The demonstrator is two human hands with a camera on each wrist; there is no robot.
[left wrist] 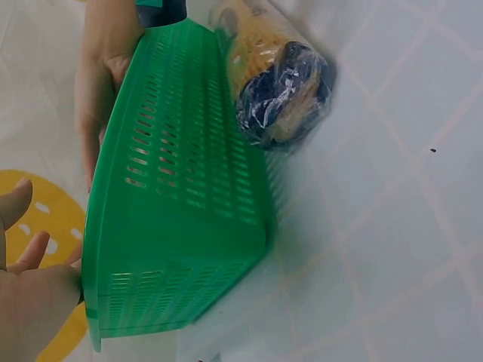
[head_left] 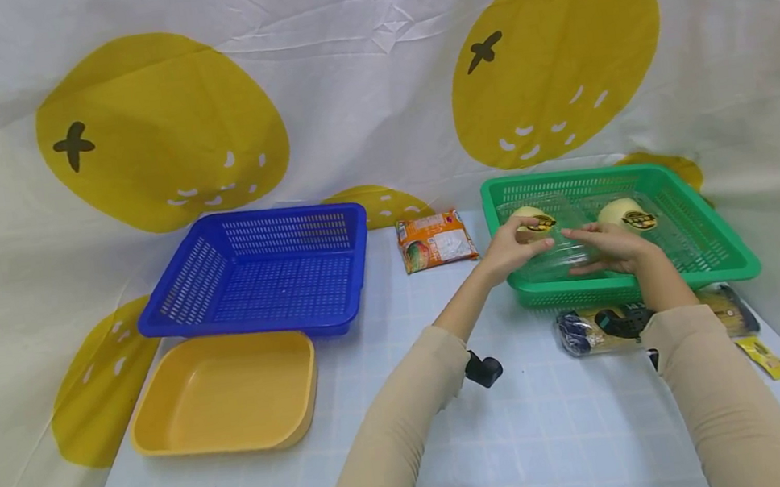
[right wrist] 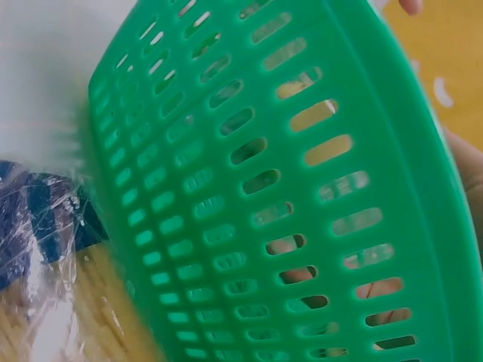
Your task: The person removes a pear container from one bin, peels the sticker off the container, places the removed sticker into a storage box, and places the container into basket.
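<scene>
Two clear plastic containers lie in the green basket point(head_left: 720, 256). The left container point(head_left: 567, 254) has a pale yellow round shape with a dark label showing through it; the right container point(head_left: 669, 229) looks alike. At the left container's near-left side, my left hand point(head_left: 511, 249) holds it with thumb and fingers spread about the edge. My right hand point(head_left: 613, 247) grips its right side, thumb above and fingers lower. In the right wrist view the basket wall point(right wrist: 249, 181) hides most of that hand. The left wrist view shows the left hand point(left wrist: 34, 294) at the basket rim.
A clear-wrapped noodle pack point(head_left: 591, 332) lies before the green basket, with a small yellow packet point(head_left: 764, 357) beside it. An orange packet point(head_left: 436, 240) is left of the basket. Farther left stand a blue basket point(head_left: 278, 286) and a yellow tray point(head_left: 222, 394).
</scene>
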